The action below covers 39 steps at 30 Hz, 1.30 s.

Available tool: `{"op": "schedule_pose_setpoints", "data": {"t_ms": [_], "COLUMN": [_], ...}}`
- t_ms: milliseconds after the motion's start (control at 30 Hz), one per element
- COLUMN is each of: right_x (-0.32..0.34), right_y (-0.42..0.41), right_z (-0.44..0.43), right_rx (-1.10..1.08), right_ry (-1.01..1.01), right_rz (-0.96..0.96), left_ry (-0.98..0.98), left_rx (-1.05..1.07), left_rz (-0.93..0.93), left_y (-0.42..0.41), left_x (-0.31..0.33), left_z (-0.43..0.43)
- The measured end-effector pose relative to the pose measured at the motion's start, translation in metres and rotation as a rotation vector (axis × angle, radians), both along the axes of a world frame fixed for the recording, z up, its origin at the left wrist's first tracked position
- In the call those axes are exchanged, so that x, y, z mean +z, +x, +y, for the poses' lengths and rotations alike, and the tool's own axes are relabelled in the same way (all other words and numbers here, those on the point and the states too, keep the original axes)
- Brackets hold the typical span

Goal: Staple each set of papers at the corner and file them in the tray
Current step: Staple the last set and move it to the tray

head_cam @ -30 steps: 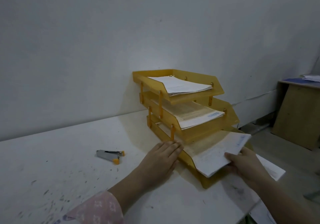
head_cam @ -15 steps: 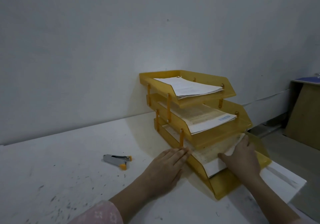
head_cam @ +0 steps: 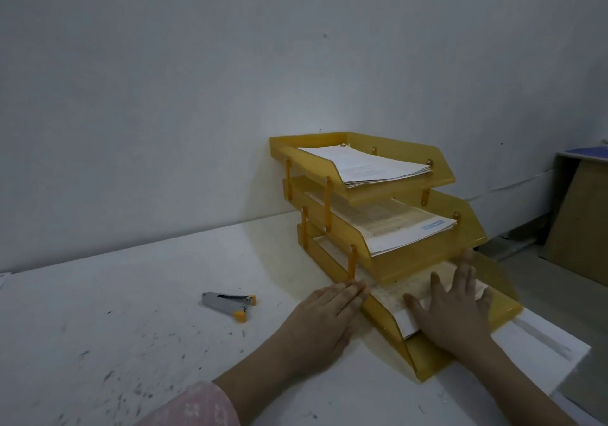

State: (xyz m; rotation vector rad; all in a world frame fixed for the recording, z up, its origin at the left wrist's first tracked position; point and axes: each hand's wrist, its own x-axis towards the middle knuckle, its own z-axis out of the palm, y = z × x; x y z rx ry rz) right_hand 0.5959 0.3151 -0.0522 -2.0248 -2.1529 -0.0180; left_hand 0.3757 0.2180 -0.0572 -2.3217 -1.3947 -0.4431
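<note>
A yellow three-tier paper tray (head_cam: 442,361) stands on the white table against the wall. Its top tier holds a stack of papers (head_cam: 371,165), and the middle tier holds another stack (head_cam: 404,228). A set of papers (head_cam: 393,297) lies in the bottom tier. My right hand (head_cam: 455,307) lies flat on that set, fingers spread. My left hand (head_cam: 320,322) rests flat on the table, fingertips touching the bottom tier's left wall. A silver stapler (head_cam: 230,301) with orange ends lies on the table to the left of my left hand.
More white paper (head_cam: 543,346) lies on the table to the right of the tray, near the table's right edge. A brown desk (head_cam: 582,215) stands on the floor at far right. The wall runs close behind the tray.
My right hand has pushed the set of papers deeper into the bottom tier and now lies flat on it. My left hand has stayed against the tray's left side.
</note>
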Motion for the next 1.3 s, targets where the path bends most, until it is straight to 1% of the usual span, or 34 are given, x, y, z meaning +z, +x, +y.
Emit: {"op": "schedule_pose_setpoints", "data": {"t_ms": [67, 133, 200, 267, 300, 367, 433, 500, 633, 700, 767, 1033, 1133, 1200, 1300], "right_x": [0.000, 0.003, 0.011, 0.023, 0.028, 0.042, 0.056, 0.068, 0.082, 0.085, 0.084, 0.060, 0.050, 0.045, 0.039], "right_y": [0.001, -0.001, -0.002, -0.007, -0.011, -0.024, -0.047, -0.061, -0.106, -0.135, -0.163, -0.297, -0.343, -0.368, -0.400], "right_z": [0.000, -0.005, -0.016, -0.029, -0.037, -0.052, -0.069, -0.081, -0.103, -0.116, -0.125, -0.170, -0.185, -0.194, -0.205], "right_rx": [-0.010, -0.025, -0.026, 0.014, 0.041, 0.108, 0.215, 0.297, 0.498, 0.628, 0.745, 1.130, 1.257, 1.327, 1.373], "right_ry": [-0.005, 0.044, 0.189, 0.407, 0.500, 0.646, 0.712, 0.737, 0.735, 0.720, 0.660, 0.295, 0.157, 0.068, -0.032], "right_rz": [0.012, 0.104, 0.315, 0.532, 0.593, 0.619, 0.628, 0.610, 0.533, 0.497, 0.459, 0.309, 0.272, 0.251, 0.182], "left_ry": [-0.035, -0.062, -0.067, -0.060, -0.037, -0.007, 0.004, 0.001, 0.029, 0.013, -0.012, -0.060, -0.074, -0.089, -0.127], "left_rx": [0.004, 0.011, 0.018, 0.020, 0.016, 0.061, 0.130, 0.171, 0.350, 0.457, 0.554, 0.913, 1.021, 1.056, 1.131], "left_rz": [0.004, 0.010, 0.018, 0.026, 0.052, 0.103, 0.122, 0.100, 0.101, 0.099, 0.101, 0.022, -0.020, -0.081, -0.161], "left_y": [-0.001, -0.003, -0.007, -0.016, -0.023, -0.043, -0.071, -0.094, -0.150, -0.178, -0.201, -0.281, -0.305, -0.317, -0.335], "left_x": [0.002, 0.005, 0.006, 0.008, 0.010, 0.017, 0.024, 0.032, 0.039, 0.038, 0.036, 0.033, 0.028, 0.024, 0.019], "left_z": [-0.002, -0.007, -0.010, -0.016, -0.020, -0.033, -0.053, -0.068, -0.119, -0.151, -0.179, -0.287, -0.316, -0.329, -0.340]}}
